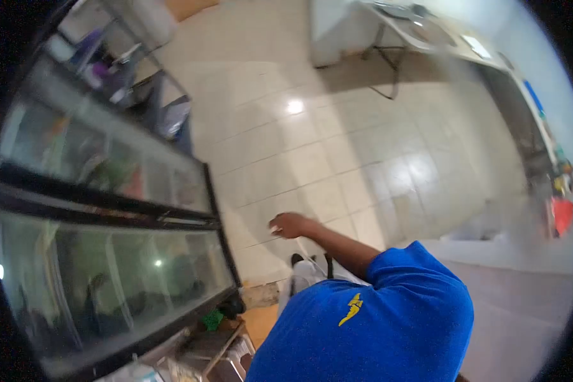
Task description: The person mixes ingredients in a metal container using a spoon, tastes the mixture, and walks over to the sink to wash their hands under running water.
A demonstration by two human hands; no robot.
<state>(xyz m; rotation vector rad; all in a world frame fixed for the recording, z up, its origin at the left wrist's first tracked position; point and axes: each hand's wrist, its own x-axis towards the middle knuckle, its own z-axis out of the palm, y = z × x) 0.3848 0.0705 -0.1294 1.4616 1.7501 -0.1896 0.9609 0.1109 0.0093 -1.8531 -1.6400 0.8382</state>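
Observation:
My right hand (288, 226) reaches out across the front of my body, above the tiled floor. Its fingers look loosely curled, and a small white bit shows at the fingertips, too small and blurred to name. The hand is apart from the glass-doored display fridge (118, 267) on the left. A blue T-shirt (369, 318) with a yellow logo covers my torso, and white clothing (307, 274) shows over my legs. A small patch of skin at the bottom edge may be my left arm; the left hand itself does not show.
Glazed doors in black frames run along the left. Beyond them stands a metal rack (165, 105) holding dark and purple items. A folding-leg table (420, 32) is at the back right. Pale tiles (267, 134) cover the floor. A pale surface (516, 299) lies at right, near a red object (560, 216).

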